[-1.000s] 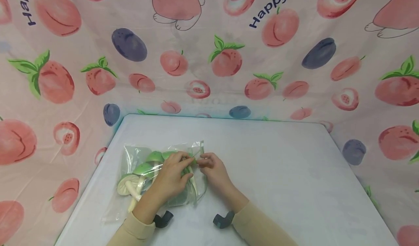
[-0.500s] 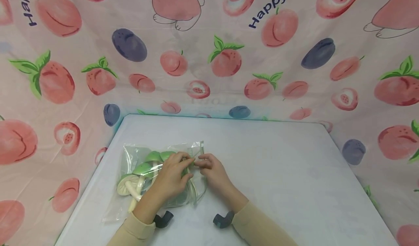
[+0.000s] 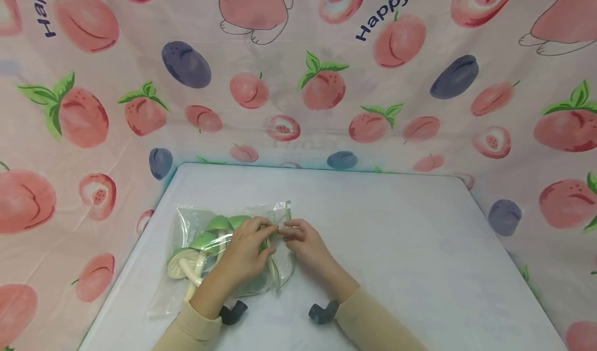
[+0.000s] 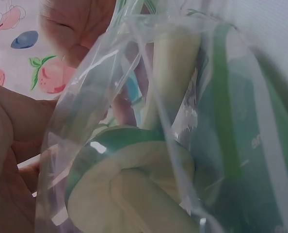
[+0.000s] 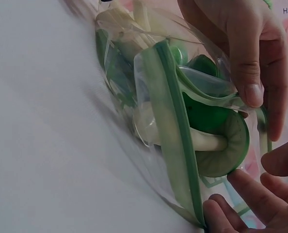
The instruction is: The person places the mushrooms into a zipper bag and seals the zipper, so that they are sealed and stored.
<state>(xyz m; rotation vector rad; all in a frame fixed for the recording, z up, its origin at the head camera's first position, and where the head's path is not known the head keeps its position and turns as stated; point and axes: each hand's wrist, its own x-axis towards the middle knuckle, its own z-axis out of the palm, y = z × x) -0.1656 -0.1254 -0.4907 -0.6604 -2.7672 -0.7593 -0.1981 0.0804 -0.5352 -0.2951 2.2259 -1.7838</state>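
A clear zip bag (image 3: pixel 191 219) with a green-edged mouth lies left of centre on the table. Through its plastic show several toy mushrooms (image 3: pixel 205 241) with green caps and cream stems. My left hand (image 3: pixel 242 252) lies over the bag and pinches its rim between thumb and fingers. In the right wrist view the mouth gapes, and one mushroom (image 5: pixel 226 160) sits in it, cap underside facing outward. My right hand (image 3: pixel 312 247) is at the mouth, fingers spread. One fingertip (image 5: pixel 236 177) touches the cap's edge while others are at the green rim; the thumb stands apart.
A white-covered table (image 3: pixel 410 247) spreads to the right of the bag. Behind and at the sides hangs a pink fruit-print cloth (image 3: pixel 280 50). Black curved mounts (image 3: pixel 233 312) sit at both wrists, close above the table.
My right fingers have shifted slightly at the bag's mouth, and the right wrist has moved a little to the right. Left hand and bag look nearly unchanged.
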